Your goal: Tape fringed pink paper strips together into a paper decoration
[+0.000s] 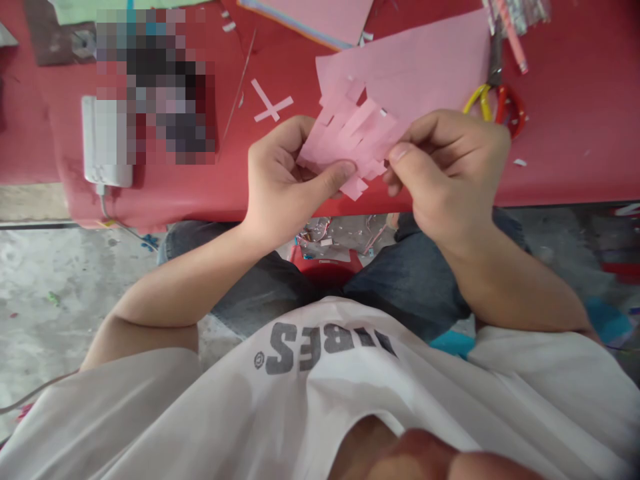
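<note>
Both hands hold a piece of pink paper (pixel 345 137) made of crossing, woven-looking strips with uneven ends, just above the near edge of the red table. My left hand (pixel 287 177) grips its left side, thumb on top and fingers underneath. At the lower right, my right hand (pixel 445 167) pinches the strip ends between thumb and fingers. The fingertips partly hide what they grip. Behind the woven piece lies a larger pink sheet (pixel 430 63). Scissors (pixel 495 103) with yellow and red handles rest beyond my right hand.
Two crossed pink strips (pixel 271 103) lie left of the hands. A white power bank (pixel 107 143) with a cable sits farther left, near a blurred-out patch. Stacked coloured sheets (pixel 310 19) and a pink pencil-like stick (pixel 513 37) are at the back. Paper scraps litter the floor.
</note>
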Tool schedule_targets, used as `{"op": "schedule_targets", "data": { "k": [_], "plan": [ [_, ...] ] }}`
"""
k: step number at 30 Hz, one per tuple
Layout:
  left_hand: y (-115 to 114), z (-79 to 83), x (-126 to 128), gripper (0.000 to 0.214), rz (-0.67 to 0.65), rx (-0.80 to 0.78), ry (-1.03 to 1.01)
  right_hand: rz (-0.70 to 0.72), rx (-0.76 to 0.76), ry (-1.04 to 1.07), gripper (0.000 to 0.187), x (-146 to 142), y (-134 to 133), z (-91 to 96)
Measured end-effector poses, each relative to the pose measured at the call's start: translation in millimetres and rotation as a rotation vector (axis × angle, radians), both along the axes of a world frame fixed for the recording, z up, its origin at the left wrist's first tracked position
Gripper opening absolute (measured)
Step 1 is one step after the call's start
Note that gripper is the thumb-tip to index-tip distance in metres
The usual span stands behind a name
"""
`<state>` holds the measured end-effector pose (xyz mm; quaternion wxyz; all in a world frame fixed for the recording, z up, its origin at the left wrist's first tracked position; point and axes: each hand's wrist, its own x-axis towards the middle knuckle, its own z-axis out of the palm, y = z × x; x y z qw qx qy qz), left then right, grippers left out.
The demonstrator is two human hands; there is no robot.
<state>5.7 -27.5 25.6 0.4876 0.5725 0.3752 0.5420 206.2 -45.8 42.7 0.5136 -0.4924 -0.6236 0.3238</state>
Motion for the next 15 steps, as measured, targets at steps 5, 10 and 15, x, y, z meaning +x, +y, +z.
{"op": "schedule_targets", "data": {
  "k": [5,10,15],
  "plan": [
    [4,-7.5,-1,0.038,-0.011,0.022,-0.032,0.047,-0.033,0.003,0.031,1,-2,2.6],
    [9,-8.1,-4,0.032,-0.027,0.086,-0.021,0.104,-0.098,0.236,0.031,9,14,0.8],
    [7,-0.6,-6,0.039,-0.061,0.081,0.02,0.358,-0.356,0.332,0.04,21,32,4.3]
  ]
}}
